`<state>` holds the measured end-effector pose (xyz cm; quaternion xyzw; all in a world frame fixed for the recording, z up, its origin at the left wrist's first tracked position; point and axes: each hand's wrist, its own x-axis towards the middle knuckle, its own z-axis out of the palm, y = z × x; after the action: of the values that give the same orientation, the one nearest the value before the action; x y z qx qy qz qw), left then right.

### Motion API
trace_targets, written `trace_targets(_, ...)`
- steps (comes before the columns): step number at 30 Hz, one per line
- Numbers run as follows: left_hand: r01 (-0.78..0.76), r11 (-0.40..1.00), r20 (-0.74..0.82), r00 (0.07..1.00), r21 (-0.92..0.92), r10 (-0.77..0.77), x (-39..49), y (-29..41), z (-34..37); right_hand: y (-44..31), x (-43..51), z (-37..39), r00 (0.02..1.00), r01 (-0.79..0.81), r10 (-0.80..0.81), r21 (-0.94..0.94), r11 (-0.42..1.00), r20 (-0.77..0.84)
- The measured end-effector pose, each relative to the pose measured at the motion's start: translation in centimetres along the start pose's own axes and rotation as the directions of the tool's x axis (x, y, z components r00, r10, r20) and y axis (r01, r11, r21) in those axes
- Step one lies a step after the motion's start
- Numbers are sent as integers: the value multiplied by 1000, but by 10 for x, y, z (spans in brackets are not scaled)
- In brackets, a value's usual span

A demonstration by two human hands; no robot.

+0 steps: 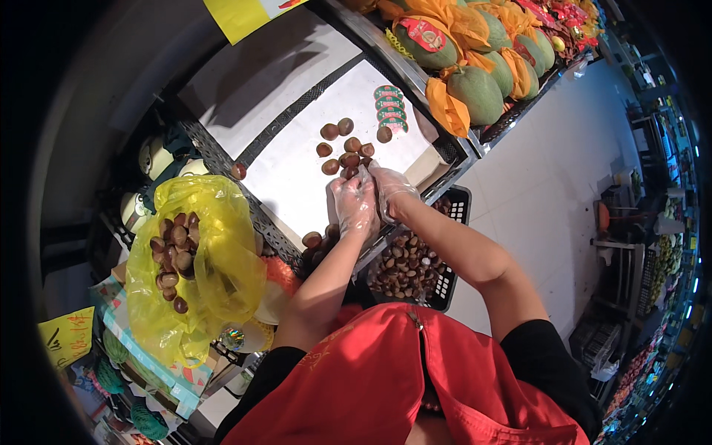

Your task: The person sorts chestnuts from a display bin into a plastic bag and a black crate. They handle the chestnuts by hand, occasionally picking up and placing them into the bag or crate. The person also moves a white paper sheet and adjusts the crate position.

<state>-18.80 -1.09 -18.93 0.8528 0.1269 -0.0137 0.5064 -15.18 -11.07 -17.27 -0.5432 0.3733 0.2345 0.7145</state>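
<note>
Both hands wear clear plastic gloves and are close together over the near edge of a white sheet lining a display crate. My left hand is curled, its fingertips against brown chestnuts. Close beside it, my right hand reaches to the same cluster with fingers bent. The palms and most fingertips are hidden, so any chestnut inside them cannot be made out. Several more chestnuts lie loose just beyond the hands. Another group of chestnuts sits in the crate's near corner, partly behind my left forearm.
A yellow plastic bag with chestnuts stands at left. Below the crate is a black basket of chestnuts. Green round stickers lie on the sheet. Melons with orange wrapping fill the display at upper right. One chestnut rests on the crate's rim.
</note>
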Motion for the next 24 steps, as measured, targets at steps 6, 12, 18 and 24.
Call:
trace_targets(6,-178,983,-7,984,-40,178,1,35,-24,-7,-37,7,999,29,-19,241,970,-43)
trace_targets(12,-559,829,-75,826,24,559,-66,107,-23,4,-119,-66,968,246,-247,383,890,-47)
trace_targets(18,-531,848,559,703,-1,440,-111,116,11,81,-124,-155,984,59,1,335,940,-178)
trace_targets(24,-366,843,283,921,394,268,-43,47,-99,52,-129,-160,941,233,-309,-396,888,-140)
